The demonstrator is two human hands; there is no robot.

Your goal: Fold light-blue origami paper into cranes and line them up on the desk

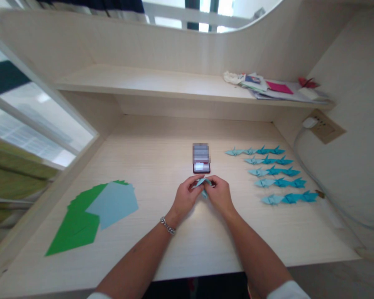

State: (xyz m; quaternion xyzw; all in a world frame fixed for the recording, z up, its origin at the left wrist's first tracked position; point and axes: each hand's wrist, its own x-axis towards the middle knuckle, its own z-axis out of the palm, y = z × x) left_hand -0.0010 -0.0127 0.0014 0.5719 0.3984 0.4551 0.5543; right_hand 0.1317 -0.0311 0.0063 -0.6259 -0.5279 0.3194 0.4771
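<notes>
A small piece of folded light blue paper (203, 182) is held between both hands over the middle of the desk. My left hand (187, 192) pinches its left side, with a chain bracelet on the wrist. On the right side, the fingers of my right hand (218, 192) are closed on the same paper. My fingers hide part of its folds. Just beyond the hands lies a phone (201, 167), its upper part blurred. Rows of folded blue paper cranes (280, 182), from pale to deeper blue, stand to the right of my right hand.
Fanned green paper sheets (77, 226) and light blue sheets (116, 203) lie at the left of the desk (162, 257). A shelf (149, 85) crosses the back, with papers (262, 85) on its right. A white cable (314, 182) runs from the wall socket (326, 126) down the right side.
</notes>
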